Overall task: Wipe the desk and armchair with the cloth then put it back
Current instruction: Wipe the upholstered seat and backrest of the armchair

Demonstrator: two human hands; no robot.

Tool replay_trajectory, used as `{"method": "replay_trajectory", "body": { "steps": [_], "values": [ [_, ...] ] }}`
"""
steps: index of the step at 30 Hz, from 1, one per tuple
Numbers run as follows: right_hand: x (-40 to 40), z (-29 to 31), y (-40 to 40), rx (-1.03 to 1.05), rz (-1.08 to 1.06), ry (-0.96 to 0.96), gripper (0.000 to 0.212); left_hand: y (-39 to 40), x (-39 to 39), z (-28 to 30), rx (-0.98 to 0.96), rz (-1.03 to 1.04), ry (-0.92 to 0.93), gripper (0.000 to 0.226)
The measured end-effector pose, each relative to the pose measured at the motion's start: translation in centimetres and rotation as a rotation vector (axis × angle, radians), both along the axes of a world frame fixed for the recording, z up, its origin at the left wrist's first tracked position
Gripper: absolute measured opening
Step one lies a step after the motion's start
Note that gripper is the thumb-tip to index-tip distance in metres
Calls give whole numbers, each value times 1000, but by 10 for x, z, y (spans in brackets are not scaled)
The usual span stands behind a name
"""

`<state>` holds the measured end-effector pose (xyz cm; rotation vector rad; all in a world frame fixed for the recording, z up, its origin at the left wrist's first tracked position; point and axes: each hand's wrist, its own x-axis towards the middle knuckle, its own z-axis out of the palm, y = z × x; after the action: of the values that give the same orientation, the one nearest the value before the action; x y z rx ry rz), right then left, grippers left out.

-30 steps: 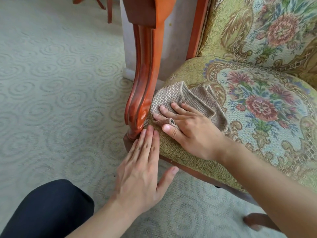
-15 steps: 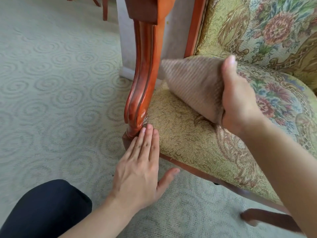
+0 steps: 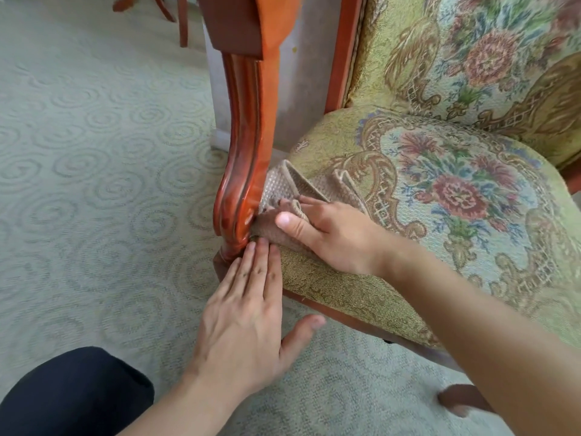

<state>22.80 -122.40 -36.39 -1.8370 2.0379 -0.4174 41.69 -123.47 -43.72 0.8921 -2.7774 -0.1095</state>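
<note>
1. Nearest me, my left hand [image 3: 248,322] lies flat and spread, its fingertips touching the armchair [image 3: 440,215] seat's front corner.
2. My right hand [image 3: 330,237] presses the crumpled cloth [image 3: 283,187] down on the seat, thumb pinching a fold.
3. The cloth touches the wooden arm post [image 3: 245,136].

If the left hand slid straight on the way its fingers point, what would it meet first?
The left hand lies flat, fingers pointing up-frame, their tips already at the foot of the wooden arm post, beside the cloth under the right hand. It would likely press into the post's base first, though depth is unclear.
</note>
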Motion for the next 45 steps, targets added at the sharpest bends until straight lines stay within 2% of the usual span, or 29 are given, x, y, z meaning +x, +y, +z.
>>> {"method": "replay_trajectory", "body": {
  "steps": [3, 7, 9, 11, 14, 19, 22, 24, 25, 27, 28, 31, 33, 37, 41, 45],
  "values": [
    [-4, 4, 9, 20, -144, -248, 69, 3, -2, 3, 15, -31, 11, 92],
    [-18, 12, 24, 26, -310, -1035, 61, 8, -20, 8, 12, -105, 82, 87],
    [-29, 19, 34, 30, -392, -1354, 55, 12, -37, 14, 17, -146, 99, 88],
    [-49, 28, 45, -64, -478, -1512, 57, 15, -58, 19, 21, -192, 114, 88],
    [-86, 48, 75, -304, -611, -1570, 58, 21, -94, 28, 9, -288, 147, 87],
    [-149, 84, 157, -769, -860, -1424, 60, 42, -165, 46, -3, -448, 159, 88],
    [-180, 99, 209, -1138, -1067, -1323, 53, 53, -207, 53, 9, -486, 124, 93],
    [-194, 105, 234, -1282, -1162, -1183, 41, 56, -237, 59, 18, -478, 103, 98],
    [-198, 105, 241, -1276, -1282, -1024, 38, 55, -252, 62, 27, -465, 97, 102],
    [-208, 103, 249, -1070, -1589, -561, 47, 48, -279, 66, 52, -425, 77, 107],
    [-213, 99, 249, -990, -1663, -395, 50, 43, -290, 67, 56, -411, 54, 110],
    [-223, 77, 247, -922, -1580, -199, 52, 35, -310, 59, 64, -414, -36, 112],
    [-228, 51, 244, -738, -1490, -23, 51, 33, -313, 51, 80, -420, -26, 108],
    [-234, -6, 223, -237, -1344, 25, 53, 33, -315, 46, 82, -423, 12, 101],
    [-247, -13, 199, -183, -1215, 92, 35, 33, -315, 45, 67, -422, 20, 98],
    [-249, -12, 191, -131, -1130, 138, 39, 34, -316, 44, 57, -417, 26, 99]
  ]
}}
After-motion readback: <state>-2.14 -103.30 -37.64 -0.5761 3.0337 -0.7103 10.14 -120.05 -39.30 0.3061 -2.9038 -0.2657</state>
